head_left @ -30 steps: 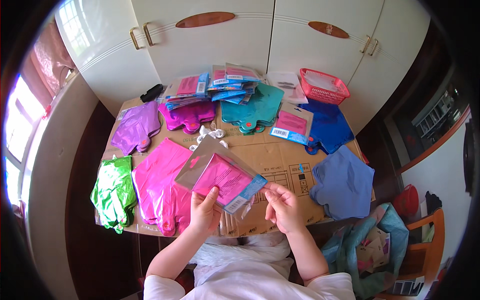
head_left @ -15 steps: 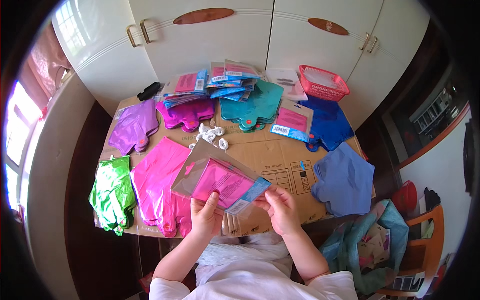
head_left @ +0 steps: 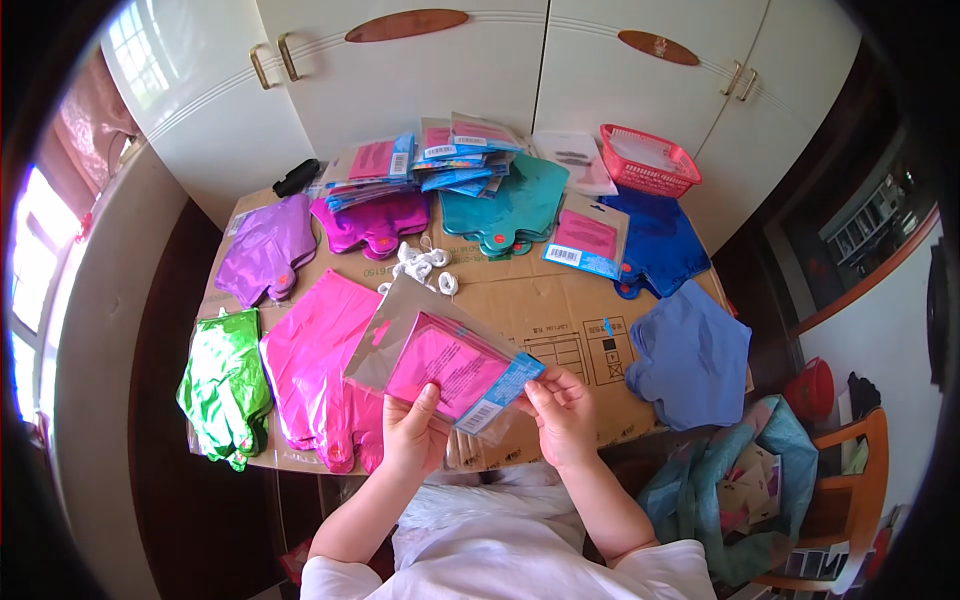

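I hold a clear plastic packet (head_left: 450,368) with a folded pink sheet and a blue printed strip inside, tilted above the table. My left hand (head_left: 414,430) grips its near left edge, thumb on top. My right hand (head_left: 562,414) pinches the right corner by the blue strip. Just left of the packet lies a stack of pink foil pieces (head_left: 312,375), shaped like flat uninflated balloons. White ribbon coils (head_left: 420,262) sit beyond the packet. A similar packet (head_left: 586,236) rests at the right, partly over the dark blue foil stack (head_left: 665,245).
Cardboard (head_left: 500,305) covers the table. Around it lie green (head_left: 226,385), lilac (head_left: 265,250), magenta (head_left: 375,224), teal (head_left: 510,210) and pale blue (head_left: 690,355) foil stacks. Piled packets (head_left: 465,160) and a pink basket (head_left: 650,180) stand at the back. A teal bag (head_left: 690,500) sits right.
The packet has tipped slightly and moved a little to the right in my hands. Both hands keep their grip on it, and the things on the table stay put.
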A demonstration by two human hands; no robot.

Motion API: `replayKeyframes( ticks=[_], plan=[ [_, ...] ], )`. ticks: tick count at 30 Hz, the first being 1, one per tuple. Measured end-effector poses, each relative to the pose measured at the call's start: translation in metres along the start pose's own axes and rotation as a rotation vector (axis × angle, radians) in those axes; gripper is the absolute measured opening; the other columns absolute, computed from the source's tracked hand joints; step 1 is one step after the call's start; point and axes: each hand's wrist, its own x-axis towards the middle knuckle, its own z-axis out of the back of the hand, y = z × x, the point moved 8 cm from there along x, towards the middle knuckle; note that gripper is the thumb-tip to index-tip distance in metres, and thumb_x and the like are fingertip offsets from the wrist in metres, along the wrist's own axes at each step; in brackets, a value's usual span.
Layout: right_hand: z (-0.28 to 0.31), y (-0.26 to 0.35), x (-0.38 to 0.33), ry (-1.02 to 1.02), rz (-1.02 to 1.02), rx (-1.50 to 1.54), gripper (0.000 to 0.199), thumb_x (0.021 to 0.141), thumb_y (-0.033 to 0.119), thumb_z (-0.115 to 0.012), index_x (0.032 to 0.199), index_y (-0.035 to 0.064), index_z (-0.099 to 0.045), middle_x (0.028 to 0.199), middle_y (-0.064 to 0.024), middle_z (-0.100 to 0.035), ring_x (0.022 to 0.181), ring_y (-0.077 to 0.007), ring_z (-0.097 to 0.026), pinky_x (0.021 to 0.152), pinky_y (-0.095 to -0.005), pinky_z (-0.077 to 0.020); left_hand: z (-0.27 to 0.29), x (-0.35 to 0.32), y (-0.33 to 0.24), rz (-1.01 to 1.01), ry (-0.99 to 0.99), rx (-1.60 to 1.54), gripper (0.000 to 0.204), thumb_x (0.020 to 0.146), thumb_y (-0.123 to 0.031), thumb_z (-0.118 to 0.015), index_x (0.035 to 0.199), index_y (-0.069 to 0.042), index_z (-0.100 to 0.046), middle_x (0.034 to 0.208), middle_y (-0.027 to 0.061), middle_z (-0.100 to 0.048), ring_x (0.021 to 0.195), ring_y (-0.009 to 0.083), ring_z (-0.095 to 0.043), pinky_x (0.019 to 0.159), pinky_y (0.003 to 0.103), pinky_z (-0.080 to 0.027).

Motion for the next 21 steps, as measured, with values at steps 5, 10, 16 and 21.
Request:
replayKeyframes(
  ticks=[5, 10, 16, 21],
  plan=[
    [0.005, -0.002, 0.000, -0.017, 0.066, -0.042, 0.011, 0.086, 0.003, -0.065, 0.096, 0.0025, -0.060, 0.094, -0.0053, -0.066, 0.086, -0.0120, -0.063, 0.078, -0.0297, -0.0536, 0.003, -0.001, 0.001, -0.016, 0.024, 0.061, 0.035, 0.093, 0.001, -0.049, 0.127, -0.008, -0.047, 0.125, 0.0115, -0.056, 0.118, 0.0255, -0.054, 0.100, 0.045, -0.045],
    [0.005, -0.003, -0.004, -0.091, 0.058, -0.005, 0.010, 0.086, 0.005, -0.067, 0.094, 0.0036, -0.062, 0.091, -0.0056, -0.067, 0.082, -0.0136, -0.064, 0.072, -0.0298, -0.0543, 0.009, -0.002, -0.001, -0.111, 0.071, 0.144, 0.038, 0.092, 0.005, -0.049, 0.128, -0.008, -0.049, 0.127, 0.0112, -0.056, 0.117, 0.0252, -0.054, 0.100, 0.044, -0.045],
    [0.007, -0.005, -0.004, -0.143, 0.097, 0.041, 0.010, 0.086, 0.005, -0.066, 0.095, 0.0033, -0.062, 0.092, -0.0057, -0.066, 0.081, -0.0130, -0.064, 0.071, -0.0284, -0.0540, 0.017, -0.009, -0.001, -0.213, 0.106, 0.312, 0.042, 0.089, 0.007, -0.053, 0.128, -0.009, -0.050, 0.127, 0.0102, -0.056, 0.118, 0.0238, -0.053, 0.101, 0.043, -0.044],
    [-0.005, 0.006, 0.003, -0.012, 0.166, -0.084, 0.008, 0.090, 0.006, -0.063, 0.095, 0.0012, -0.058, 0.086, -0.0016, -0.064, 0.077, -0.0065, -0.059, 0.074, -0.0217, -0.0490, 0.005, -0.011, -0.004, -0.162, 0.085, 0.155, 0.036, 0.094, -0.005, -0.052, 0.129, -0.009, -0.047, 0.129, 0.0099, -0.054, 0.119, 0.0237, -0.053, 0.101, 0.042, -0.043]
  ],
)
